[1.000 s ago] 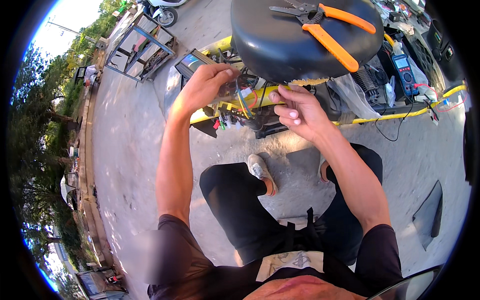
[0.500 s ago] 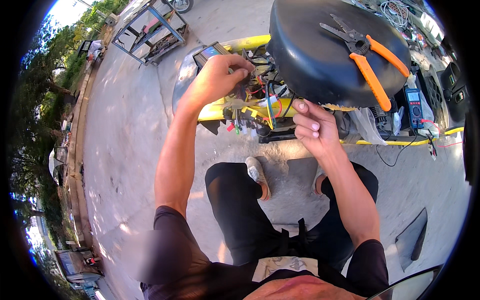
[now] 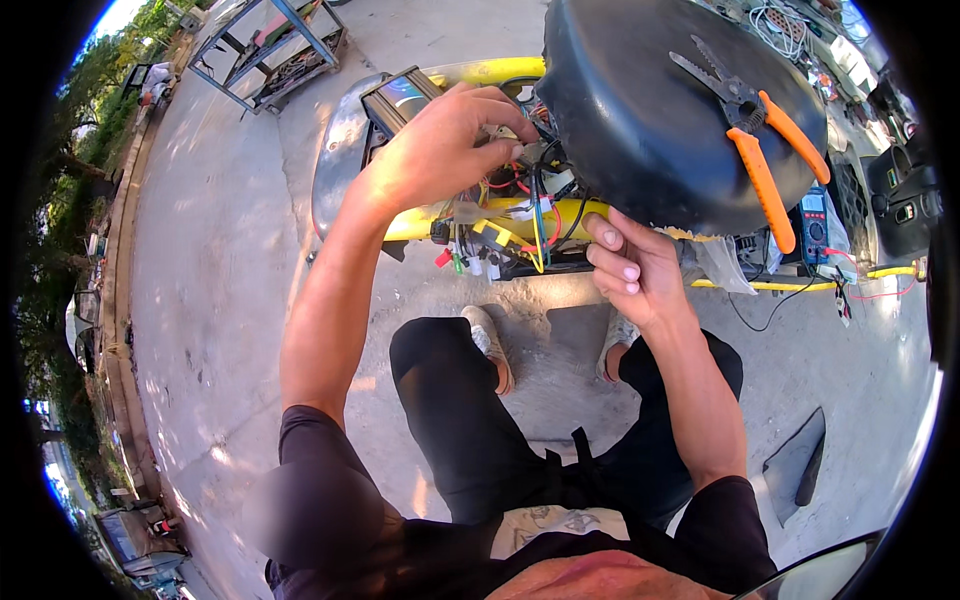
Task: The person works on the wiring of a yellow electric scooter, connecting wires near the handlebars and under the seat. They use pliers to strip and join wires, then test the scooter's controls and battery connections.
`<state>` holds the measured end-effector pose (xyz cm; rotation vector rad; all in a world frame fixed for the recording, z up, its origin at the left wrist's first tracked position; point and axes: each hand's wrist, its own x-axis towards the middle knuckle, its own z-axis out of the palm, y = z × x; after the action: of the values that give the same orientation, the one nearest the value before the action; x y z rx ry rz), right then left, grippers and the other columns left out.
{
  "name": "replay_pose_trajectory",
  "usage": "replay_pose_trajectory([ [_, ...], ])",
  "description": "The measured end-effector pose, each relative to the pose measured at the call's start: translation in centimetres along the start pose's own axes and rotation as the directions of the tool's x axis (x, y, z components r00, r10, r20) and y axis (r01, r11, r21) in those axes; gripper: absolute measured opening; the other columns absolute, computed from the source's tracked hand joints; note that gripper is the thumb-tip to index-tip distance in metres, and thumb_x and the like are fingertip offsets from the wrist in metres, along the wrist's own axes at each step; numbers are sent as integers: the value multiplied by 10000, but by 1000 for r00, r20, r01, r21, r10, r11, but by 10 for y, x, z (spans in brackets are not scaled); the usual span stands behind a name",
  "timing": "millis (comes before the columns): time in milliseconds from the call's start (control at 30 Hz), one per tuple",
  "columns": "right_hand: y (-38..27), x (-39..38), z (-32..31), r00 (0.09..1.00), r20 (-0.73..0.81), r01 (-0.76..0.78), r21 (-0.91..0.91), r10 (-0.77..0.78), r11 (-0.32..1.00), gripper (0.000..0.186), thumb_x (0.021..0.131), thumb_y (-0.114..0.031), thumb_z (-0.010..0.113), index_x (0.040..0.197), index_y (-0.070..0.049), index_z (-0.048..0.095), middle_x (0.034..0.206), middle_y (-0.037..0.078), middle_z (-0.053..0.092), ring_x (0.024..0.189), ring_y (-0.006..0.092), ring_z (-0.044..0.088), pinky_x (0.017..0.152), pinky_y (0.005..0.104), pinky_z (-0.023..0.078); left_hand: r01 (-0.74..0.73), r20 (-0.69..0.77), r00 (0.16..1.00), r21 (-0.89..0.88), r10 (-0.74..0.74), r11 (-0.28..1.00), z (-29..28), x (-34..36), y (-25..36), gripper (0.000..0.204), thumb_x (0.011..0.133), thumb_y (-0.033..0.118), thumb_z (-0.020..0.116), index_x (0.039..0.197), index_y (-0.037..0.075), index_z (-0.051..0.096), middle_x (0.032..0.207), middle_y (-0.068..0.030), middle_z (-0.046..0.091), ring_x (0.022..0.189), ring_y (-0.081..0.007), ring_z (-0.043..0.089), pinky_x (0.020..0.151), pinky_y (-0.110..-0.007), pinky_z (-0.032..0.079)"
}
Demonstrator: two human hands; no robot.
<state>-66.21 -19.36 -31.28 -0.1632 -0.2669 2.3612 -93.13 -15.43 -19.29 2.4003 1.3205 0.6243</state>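
Note:
My left hand (image 3: 445, 145) reaches over the open wiring bay of a yellow-framed vehicle, thumb and fingers closed together. Something pale shows by its thumb tip, too small to make out. Below it hangs a bundle of coloured wires (image 3: 540, 215) with small plugs, beside a yellow connector (image 3: 495, 235). At the front edge of the black seat (image 3: 640, 110), my right hand (image 3: 640, 265) has its fingers curled and thumb near the forefinger; I cannot tell what is between them. Orange-handled wire strippers (image 3: 755, 150) lie on the seat with jaws apart.
A metal box (image 3: 400, 100) sits on the vehicle, left of the wires. To the right are a multimeter (image 3: 813, 225) with red and black leads and a clear plastic bag (image 3: 722, 262). A metal-framed cart (image 3: 270, 55) stands at the far left. A dark sheet (image 3: 797, 465) lies on the ground.
The whole view has shifted slightly. My left hand still works among the wires, with its fingers now spread further over them. My right hand stays by the seat edge.

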Motion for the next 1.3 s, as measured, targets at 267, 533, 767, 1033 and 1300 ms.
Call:
replay_pose_trajectory([
  [267,-6,-10,17,980,-192,23,-156,-53,988,97,1129,-159,476,1107,-75,518,831,35,461,510,67,424,376,192,334,-170,-20,985,108,173,979,29,23,-15,206,918,104,687,1068,-15,763,1105,-187,709,1148,-380,639,1041,-454,482],
  [533,-8,-14,17,989,-145,14,-139,-35,990,157,1107,-157,514,982,-63,515,808,23,491,531,70,431,403,207,331,-39,195,980,15,36,999,27,40,-8,352,952,218,671,1170,-53,722,1076,-249,747,1012,-403,701,932,-439,535],
  [767,2,-8,10,994,-80,74,-50,-78,996,259,1122,-164,468,1364,-76,446,868,18,466,513,78,426,409,231,351,-58,152,985,-135,79,989,44,49,-29,307,903,264,720,1000,-19,788,814,-190,751,714,-308,695,724,-409,546],
  [1033,7,-3,13,995,-64,81,46,-78,996,297,1134,-151,423,1410,-63,489,886,27,465,501,85,430,410,231,357,-93,157,981,-127,112,988,60,66,-41,276,870,258,739,1037,46,797,885,-146,774,799,-278,712,771,-391,552],
  [1300,3,0,13,998,6,56,91,-57,994,182,1130,-123,413,1232,-23,526,890,52,483,502,97,438,416,239,376,33,310,951,-120,6,992,45,66,-15,329,894,271,707,1153,78,773,1052,-156,779,989,-318,729,873,-409,550],
])
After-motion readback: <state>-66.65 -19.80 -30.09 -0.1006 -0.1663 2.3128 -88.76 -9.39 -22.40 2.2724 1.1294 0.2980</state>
